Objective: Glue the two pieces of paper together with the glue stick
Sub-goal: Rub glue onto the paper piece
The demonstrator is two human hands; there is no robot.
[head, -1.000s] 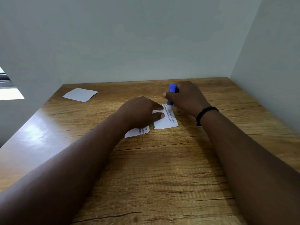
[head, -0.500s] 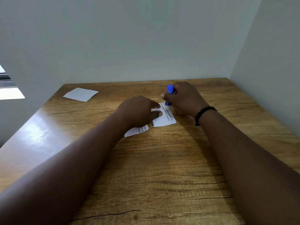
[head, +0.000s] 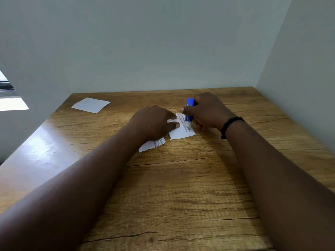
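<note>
A small white paper piece (head: 181, 132) with printed text lies flat in the middle of the wooden desk. My left hand (head: 154, 122) presses on its left part with thumb and forefinger spread. My right hand (head: 208, 111) grips a blue glue stick (head: 189, 110), held nearly upright with its lower tip touching the paper's right edge. A second printed paper piece (head: 153, 144) lies just to the left and nearer me, mostly hidden under my left wrist.
A third white paper sheet (head: 90, 105) lies at the far left of the wooden desk (head: 181, 187). Grey walls close the desk at the back and on the right. The desk's left edge drops off beside a bright window strip.
The glue stick's tip has slid along the paper's right edge, toward me. My left hand stays pressed on the paper, which has hardly shifted.
</note>
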